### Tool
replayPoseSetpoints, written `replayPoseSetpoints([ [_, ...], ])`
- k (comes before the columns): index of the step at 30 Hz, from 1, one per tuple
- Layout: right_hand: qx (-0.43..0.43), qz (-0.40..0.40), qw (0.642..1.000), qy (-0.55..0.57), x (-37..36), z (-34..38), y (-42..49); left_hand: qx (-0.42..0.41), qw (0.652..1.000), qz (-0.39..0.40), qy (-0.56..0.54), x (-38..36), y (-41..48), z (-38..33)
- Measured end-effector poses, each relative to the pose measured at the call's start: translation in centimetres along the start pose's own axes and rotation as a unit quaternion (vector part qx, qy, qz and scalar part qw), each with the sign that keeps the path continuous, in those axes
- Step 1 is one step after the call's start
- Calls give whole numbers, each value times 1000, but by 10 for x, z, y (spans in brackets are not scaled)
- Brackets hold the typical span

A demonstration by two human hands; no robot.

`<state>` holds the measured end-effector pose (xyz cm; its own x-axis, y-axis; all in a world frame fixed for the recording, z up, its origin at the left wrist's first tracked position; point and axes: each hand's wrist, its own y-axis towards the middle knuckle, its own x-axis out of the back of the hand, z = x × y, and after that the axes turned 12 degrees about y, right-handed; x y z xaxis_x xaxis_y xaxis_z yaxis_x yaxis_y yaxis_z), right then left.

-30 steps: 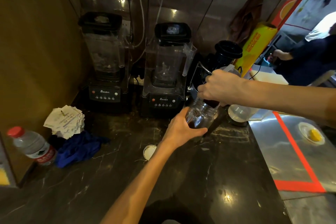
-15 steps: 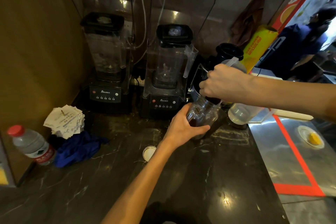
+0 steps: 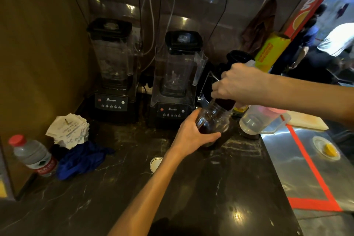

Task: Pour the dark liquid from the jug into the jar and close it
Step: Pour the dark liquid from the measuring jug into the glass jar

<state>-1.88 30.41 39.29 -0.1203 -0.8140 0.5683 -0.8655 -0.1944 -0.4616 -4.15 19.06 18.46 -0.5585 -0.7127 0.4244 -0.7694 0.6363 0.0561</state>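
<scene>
A clear glass jar [image 3: 212,120] leans on the dark counter, its mouth tipped up to the right and dark liquid in its lower part. My left hand [image 3: 191,136] is wrapped around its side. Just above the jar's mouth my right hand [image 3: 237,82] holds the jug [image 3: 226,104] tilted down, its dark contents at the jar's rim. Most of the jug is hidden behind my hand. A small round lid [image 3: 156,163] lies on the counter, left of my left forearm.
Two blenders [image 3: 113,71] [image 3: 178,80] stand at the back. At the left are a water bottle [image 3: 32,155], a blue cloth [image 3: 82,159] and a paper stack [image 3: 69,130]. A clear pitcher [image 3: 256,120] lies right of the jar. A steel top [image 3: 306,168] with orange tape adjoins.
Both hands keep nearly the same pose, with the jug still tipped over the jar. The people at the back right have shifted.
</scene>
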Motion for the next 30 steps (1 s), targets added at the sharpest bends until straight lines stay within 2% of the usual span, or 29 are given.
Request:
replayPoseSetpoints([
  [9,20,-38,999,-15,-6,8,3,2,999,-28,36,5,-11,6],
  [19,35,-15,999,25,0,3,6,2,999,-32,43,7,-10,6],
  [22,37,-35,999,3,0,6,7,-4,998,-39,49,12,-14,3],
  [24,31,-27,998,37,4,5,6,-4,998,-29,50,12,-13,4],
  [28,41,-41,998,17,2,7,8,8,997,-35,61,15,-14,6],
  [30,40,-43,997,47,-1,7,8,19,998,-24,63,13,-13,8],
])
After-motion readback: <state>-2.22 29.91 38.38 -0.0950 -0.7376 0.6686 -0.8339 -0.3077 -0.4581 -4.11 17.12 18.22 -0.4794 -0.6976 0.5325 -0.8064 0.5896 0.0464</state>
